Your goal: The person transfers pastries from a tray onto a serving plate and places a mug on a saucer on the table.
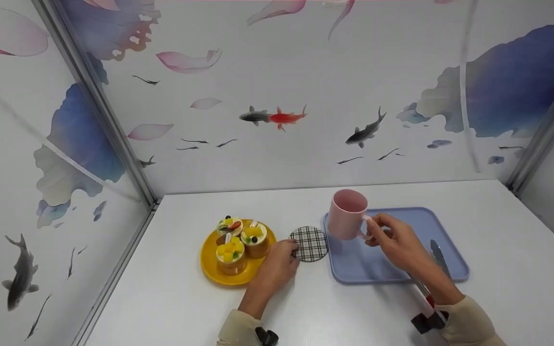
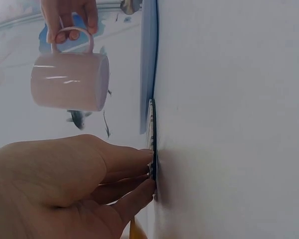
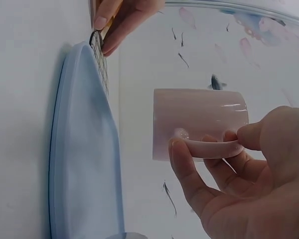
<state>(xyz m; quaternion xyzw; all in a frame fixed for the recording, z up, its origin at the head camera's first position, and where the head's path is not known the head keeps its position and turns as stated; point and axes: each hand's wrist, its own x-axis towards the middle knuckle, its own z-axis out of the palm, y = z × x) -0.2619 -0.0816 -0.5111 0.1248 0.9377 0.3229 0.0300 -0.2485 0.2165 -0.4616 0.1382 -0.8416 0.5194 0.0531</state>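
A pink mug (image 1: 347, 215) hangs in the air over the left part of the blue tray (image 1: 373, 274). My right hand (image 1: 396, 240) grips it by the handle (image 3: 214, 148), and the right wrist view shows a gap between mug and tray. My left hand (image 1: 279, 262) pinches the near-left edge of a round black-and-white checked coaster (image 1: 310, 244). The coaster lies at table level beside the tray's left edge; in the left wrist view, thumb and fingers meet at its rim (image 2: 152, 144).
Left of the coaster stands a yellow plate (image 1: 209, 269) bearing 3 dessert cups (image 1: 231, 257) topped with fruit. A knife (image 1: 440, 257) lies on the tray's right side, and other cutlery (image 1: 421, 288) is partly hidden under the right forearm. Printed panels (image 1: 306, 158) wall the white table.
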